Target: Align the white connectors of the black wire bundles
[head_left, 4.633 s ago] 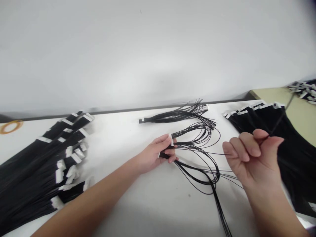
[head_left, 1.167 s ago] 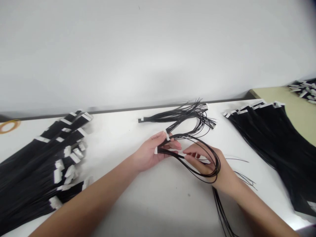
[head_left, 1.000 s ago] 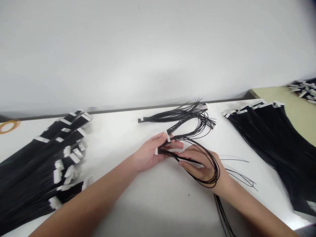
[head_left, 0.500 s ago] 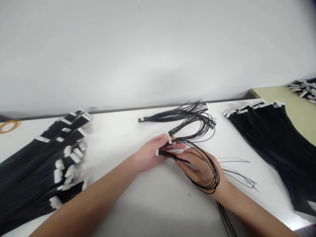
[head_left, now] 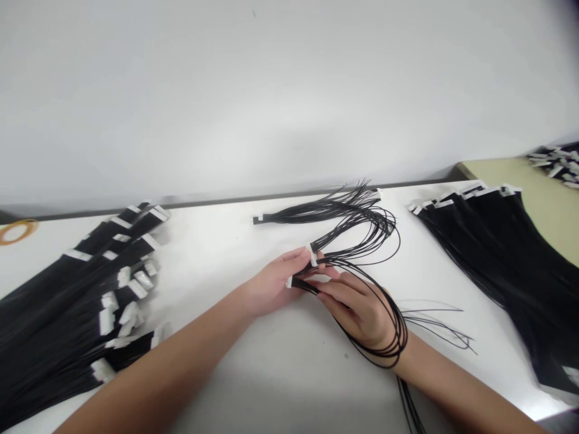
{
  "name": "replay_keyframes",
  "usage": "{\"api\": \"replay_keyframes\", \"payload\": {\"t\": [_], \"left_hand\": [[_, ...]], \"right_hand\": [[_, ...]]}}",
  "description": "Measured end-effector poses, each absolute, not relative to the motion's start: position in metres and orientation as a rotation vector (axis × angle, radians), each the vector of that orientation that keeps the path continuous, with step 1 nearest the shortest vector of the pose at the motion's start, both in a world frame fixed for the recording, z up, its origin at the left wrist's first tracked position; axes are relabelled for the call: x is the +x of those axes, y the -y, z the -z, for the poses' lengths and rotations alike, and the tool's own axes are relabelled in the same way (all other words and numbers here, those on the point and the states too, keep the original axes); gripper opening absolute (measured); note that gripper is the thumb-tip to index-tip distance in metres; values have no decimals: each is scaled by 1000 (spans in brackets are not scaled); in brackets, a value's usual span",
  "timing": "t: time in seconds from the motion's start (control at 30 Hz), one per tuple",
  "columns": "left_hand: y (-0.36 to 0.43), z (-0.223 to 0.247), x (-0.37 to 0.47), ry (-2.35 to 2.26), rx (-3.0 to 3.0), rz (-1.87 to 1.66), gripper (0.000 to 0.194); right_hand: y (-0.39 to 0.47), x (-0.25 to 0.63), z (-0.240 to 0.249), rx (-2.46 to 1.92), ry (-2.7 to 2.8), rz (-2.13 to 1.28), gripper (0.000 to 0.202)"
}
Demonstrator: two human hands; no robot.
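Black wires (head_left: 400,337), frame centre, are held in closed pinches: at a white connector (head_left: 313,259) by the left hand (head_left: 281,276), near it by the right hand (head_left: 362,306); probably light, floppy, best gripped at the connector.

The left grip's (head_left: 275,284) curled fingers are partly covered by the white connectors (head_left: 313,259) and black wires (head_left: 400,337), and the connectors' details are too small to make out. How many wires run inside the right grip (head_left: 364,310) cannot be told. Some wires are hidden behind the right forearm (head_left: 452,371); others hang down and leave at the bottom edge, which also cuts both forearms. The left edge crops the left pile (head_left: 45,337) and the blurry orange ring (head_left: 31,228). In the right pile (head_left: 497,253) single strands merge; the right edge cuts it and the white-tipped heap (head_left: 558,164). A speck (head_left: 346,356) on the tabletop (head_left: 271,374) is too small to identify.
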State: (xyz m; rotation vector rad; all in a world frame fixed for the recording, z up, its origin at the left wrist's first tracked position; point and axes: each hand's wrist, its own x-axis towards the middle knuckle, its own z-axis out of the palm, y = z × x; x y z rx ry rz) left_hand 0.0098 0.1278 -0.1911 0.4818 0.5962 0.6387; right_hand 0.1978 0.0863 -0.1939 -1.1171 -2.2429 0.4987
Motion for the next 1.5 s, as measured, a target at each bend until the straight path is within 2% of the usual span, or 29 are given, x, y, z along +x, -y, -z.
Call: {"api": "replay_keyframes", "payload": {"t": [0.2,0.53,0.97,1.3,1.5], "left_hand": [[-128,191,11,-537,483,-662,24],[-127,187,12,-607,496,-630,24],[-127,186,14,-612,458,-633,25],[-127,188,13,-601,408,-631,22],[-127,190,14,-633,406,-637,23]], "right_hand": [[-85,193,195,-1114,2263,-465,24],[-84,186,185,-1118,2291,-216,13],[-84,189,188,-1115,2295,-145,9],[-84,191,186,-1091,2314,67,20],[-84,191,181,-1124,2333,110,13]]}}
